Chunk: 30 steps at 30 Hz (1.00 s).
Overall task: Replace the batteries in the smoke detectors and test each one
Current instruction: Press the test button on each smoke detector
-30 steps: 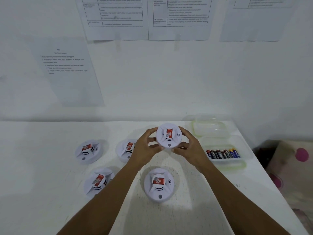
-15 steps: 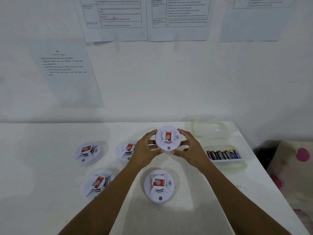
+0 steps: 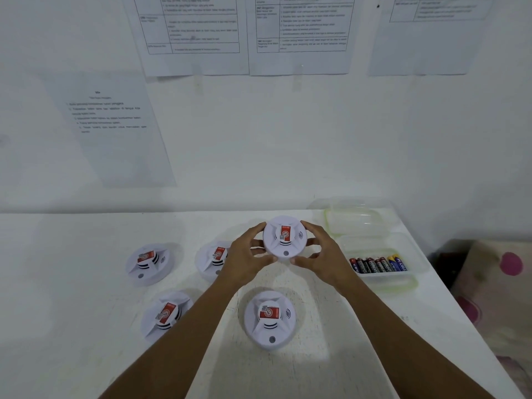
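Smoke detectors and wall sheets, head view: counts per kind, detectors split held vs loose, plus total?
Held smoke detector: 1
Loose smoke detectors: 4
Wall sheets: 4
Total: 9

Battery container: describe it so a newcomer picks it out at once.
Follow the white table to its right edge. Two clear plastic containers sit there, beyond the right hand. The nearer container is it: only it holds a row of batteries; the farther container looks empty.
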{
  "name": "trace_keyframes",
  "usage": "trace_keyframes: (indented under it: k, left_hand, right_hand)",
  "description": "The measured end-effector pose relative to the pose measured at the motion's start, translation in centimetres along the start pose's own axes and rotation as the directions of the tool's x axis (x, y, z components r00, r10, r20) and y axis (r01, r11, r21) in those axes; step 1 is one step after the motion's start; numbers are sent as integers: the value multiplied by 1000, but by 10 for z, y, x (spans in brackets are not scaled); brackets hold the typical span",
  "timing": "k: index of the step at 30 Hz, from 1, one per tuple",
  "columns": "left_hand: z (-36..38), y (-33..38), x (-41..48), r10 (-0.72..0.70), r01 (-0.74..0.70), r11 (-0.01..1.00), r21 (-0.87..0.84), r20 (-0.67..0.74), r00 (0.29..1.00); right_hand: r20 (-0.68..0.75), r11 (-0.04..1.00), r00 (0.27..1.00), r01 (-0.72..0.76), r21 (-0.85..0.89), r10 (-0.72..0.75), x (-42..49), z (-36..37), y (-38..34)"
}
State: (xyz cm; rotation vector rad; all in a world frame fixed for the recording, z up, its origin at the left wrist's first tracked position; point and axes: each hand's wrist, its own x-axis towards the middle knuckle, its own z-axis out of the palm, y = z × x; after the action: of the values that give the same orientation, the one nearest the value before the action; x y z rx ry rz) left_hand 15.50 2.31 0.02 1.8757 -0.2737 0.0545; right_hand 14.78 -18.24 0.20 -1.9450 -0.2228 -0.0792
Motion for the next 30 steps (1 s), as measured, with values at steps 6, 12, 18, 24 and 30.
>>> trace_keyframes:
  k: [6, 12, 18, 24, 30]
  left_hand:
    - [1, 1, 1, -2, 2, 1000, 6, -3, 1000]
    - [-1, 0, 1, -14, 14, 1000, 14, 6, 1000]
    - [-3, -3, -1, -15, 15, 1000, 4, 7, 1000]
    - [-4, -9, 0, -26, 26, 1000, 9, 9, 1000]
    - [-3, -12, 0, -13, 12, 1000, 28, 16, 1000]
  right_hand:
    - [-4, 1000, 1000, -5, 2, 5, -2, 0, -1]
    - [0, 1000, 1000, -8, -15, 8, -2, 1, -2]
    - [11, 1000, 1000, 1, -19, -1, -2, 3, -2]
    - [11, 999, 1000, -5, -36, 5, -2, 4, 0]
    - [7, 999, 1000, -20, -44, 20, -3, 5, 1]
